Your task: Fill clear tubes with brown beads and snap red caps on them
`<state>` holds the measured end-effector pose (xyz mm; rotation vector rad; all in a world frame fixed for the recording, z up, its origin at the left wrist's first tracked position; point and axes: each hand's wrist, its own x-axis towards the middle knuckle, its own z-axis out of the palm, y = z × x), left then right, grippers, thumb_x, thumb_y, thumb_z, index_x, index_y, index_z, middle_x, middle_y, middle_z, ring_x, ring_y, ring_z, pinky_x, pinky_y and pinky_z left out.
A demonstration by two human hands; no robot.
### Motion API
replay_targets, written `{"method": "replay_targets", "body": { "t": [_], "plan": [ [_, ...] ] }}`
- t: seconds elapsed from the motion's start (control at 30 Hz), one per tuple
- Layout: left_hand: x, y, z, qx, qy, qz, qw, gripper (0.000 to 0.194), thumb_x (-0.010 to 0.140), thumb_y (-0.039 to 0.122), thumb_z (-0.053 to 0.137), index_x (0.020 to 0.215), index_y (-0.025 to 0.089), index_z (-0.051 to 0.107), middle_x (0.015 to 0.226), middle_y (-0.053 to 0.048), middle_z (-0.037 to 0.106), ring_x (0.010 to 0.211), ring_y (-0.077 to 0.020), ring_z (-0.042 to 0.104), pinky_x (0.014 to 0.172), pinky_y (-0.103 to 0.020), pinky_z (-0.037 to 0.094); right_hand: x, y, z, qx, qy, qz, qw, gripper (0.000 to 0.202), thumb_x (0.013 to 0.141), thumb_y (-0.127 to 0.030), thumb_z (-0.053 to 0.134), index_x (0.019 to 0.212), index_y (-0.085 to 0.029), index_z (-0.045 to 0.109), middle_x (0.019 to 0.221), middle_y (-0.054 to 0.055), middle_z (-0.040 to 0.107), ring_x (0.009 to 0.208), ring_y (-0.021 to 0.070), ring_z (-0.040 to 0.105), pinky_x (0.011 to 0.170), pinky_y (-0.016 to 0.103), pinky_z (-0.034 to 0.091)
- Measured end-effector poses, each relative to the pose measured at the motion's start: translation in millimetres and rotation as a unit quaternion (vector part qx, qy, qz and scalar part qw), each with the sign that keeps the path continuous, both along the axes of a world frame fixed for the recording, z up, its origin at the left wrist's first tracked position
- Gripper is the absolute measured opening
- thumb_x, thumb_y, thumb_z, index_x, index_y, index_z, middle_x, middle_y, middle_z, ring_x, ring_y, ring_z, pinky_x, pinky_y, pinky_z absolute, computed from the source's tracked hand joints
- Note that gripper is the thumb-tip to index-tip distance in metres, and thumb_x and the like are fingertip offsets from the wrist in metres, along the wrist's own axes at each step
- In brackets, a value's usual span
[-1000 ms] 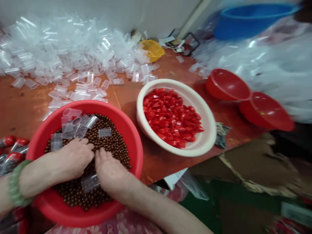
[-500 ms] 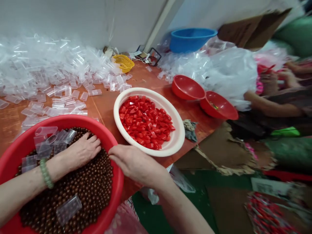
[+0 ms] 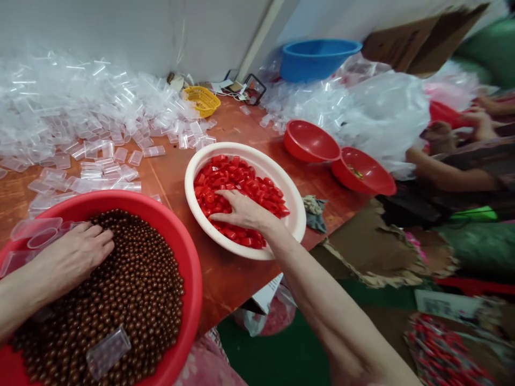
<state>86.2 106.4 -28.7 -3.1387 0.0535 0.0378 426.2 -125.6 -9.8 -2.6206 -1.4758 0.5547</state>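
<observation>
At the left a large red tub is filled with small round brown balls. My left hand lies palm down on the balls, fingers stretched out, beside several clear plastic sleeves at the tub's left side. Another clear sleeve rests on the balls nearer to me. To the right stands a white basin of small glossy red plastic pieces. Over these pieces reaches my right hand, thumb and fingers apart, with the fingertips among them; nothing shows in its grip.
Clear sleeves are heaped along the wall, by a yellow basket. Two red bowls, a blue basin and a plastic bag are farther right. Another person's arm is at the right. The table edge runs diagonally.
My right hand has left the tub's rim and moved right onto the red pieces. My left hand has moved left across the balls, and the clear sleeves there now lie farther left.
</observation>
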Motion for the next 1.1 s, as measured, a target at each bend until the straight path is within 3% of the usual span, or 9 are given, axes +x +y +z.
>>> {"method": "replay_targets", "body": {
  "t": [0.17,0.4,0.6,0.67,0.77,0.83,0.93,1.03,1.1],
  "plan": [
    [-10,-5,4.8,0.056,0.023,-0.024,0.998,0.037,0.084,0.006,0.044,0.104,0.018,0.072,0.117,-0.012,0.069,0.112,-0.0299,0.06,0.104,-0.049,0.041,-11,8,-9.1,0.03,0.006,0.009,0.999,0.046,0.087,-0.041,0.06,0.125,-0.016,0.057,0.113,0.014,0.055,0.099,0.0254,0.059,0.093,0.042,0.045],
    [-14,-9,8.6,0.053,0.028,-0.005,0.998,0.045,0.082,0.008,0.044,0.121,0.014,0.066,0.138,-0.015,0.057,0.135,-0.0319,0.045,0.114,-0.051,0.035,2,3,-14.2,0.121,0.051,-0.025,0.991,0.009,0.084,-0.024,0.059,0.085,-0.016,0.063,0.092,0.006,0.058,0.084,0.0176,0.056,0.086,0.033,0.045],
    [-16,-9,8.9,0.04,0.035,0.004,0.999,0.046,0.082,0.013,0.048,0.124,0.014,0.064,0.142,-0.015,0.053,0.138,-0.0335,0.041,0.116,-0.054,0.032,-5,-8,23.6,0.234,0.115,-0.106,0.959,0.02,0.086,-0.038,0.054,0.091,-0.018,0.058,0.075,-0.002,0.058,0.059,0.0107,0.052,0.058,0.024,0.046],
    [-14,-11,8.0,0.048,0.035,0.004,0.998,0.045,0.081,0.014,0.048,0.123,0.013,0.065,0.142,-0.016,0.053,0.138,-0.0336,0.042,0.116,-0.054,0.031,-31,-4,41.0,0.32,0.222,-0.13,0.912,0.021,0.083,-0.039,0.06,0.09,-0.019,0.058,0.071,-0.004,0.057,0.054,0.0092,0.051,0.054,0.023,0.045],
    [-11,-13,7.6,0.06,0.03,0.012,0.998,0.045,0.079,0.013,0.049,0.121,0.013,0.066,0.141,-0.016,0.054,0.136,-0.0342,0.044,0.116,-0.054,0.032,-82,11,57.0,0.335,0.326,-0.003,0.884,0.016,0.083,-0.033,0.064,0.087,-0.019,0.061,0.085,0.0,0.065,0.075,0.0121,0.063,0.073,0.027,0.054],
    [-10,-13,8.5,0.062,0.031,0.02,0.997,0.048,0.078,0.012,0.05,0.123,0.012,0.065,0.141,-0.017,0.054,0.136,-0.0346,0.044,0.115,-0.054,0.034,-108,21,59.7,0.296,0.355,0.068,0.884,0.021,0.089,-0.035,0.058,0.101,-0.018,0.06,0.098,0.003,0.067,0.087,0.0137,0.066,0.081,0.031,0.055],
    [-10,-12,13.1,0.05,0.017,0.028,0.998,0.047,0.079,0.011,0.046,0.123,0.011,0.064,0.14,-0.016,0.055,0.134,-0.0338,0.047,0.113,-0.053,0.038,-112,23,59.2,0.279,0.265,0.165,0.908,0.048,0.086,-0.039,0.065,0.127,-0.017,0.052,0.129,0.011,0.058,0.12,0.018,0.056,0.104,0.037,0.046],
    [3,-15,25.9,0.01,-0.039,0.029,0.999,0.042,0.085,0.013,0.039,0.12,0.011,0.063,0.13,-0.016,0.062,0.124,-0.032,0.054,0.105,-0.05,0.046,-77,0,57.7,0.272,0.121,0.101,0.949,0.046,0.089,-0.034,0.062,0.13,-0.018,0.05,0.134,0.012,0.055,0.128,0.0209,0.05,0.112,0.043,0.037],
    [27,-26,40.2,-0.051,-0.078,0.036,0.995,0.038,0.09,0.017,0.036,0.12,0.013,0.06,0.125,-0.014,0.063,0.116,-0.027,0.058,0.1,-0.043,0.05,-46,-24,54.9,0.205,0.061,0.036,0.976,0.055,0.082,-0.033,0.067,0.132,-0.017,0.049,0.137,0.014,0.052,0.13,0.0264,0.048,0.112,0.048,0.036]
  ]
}}
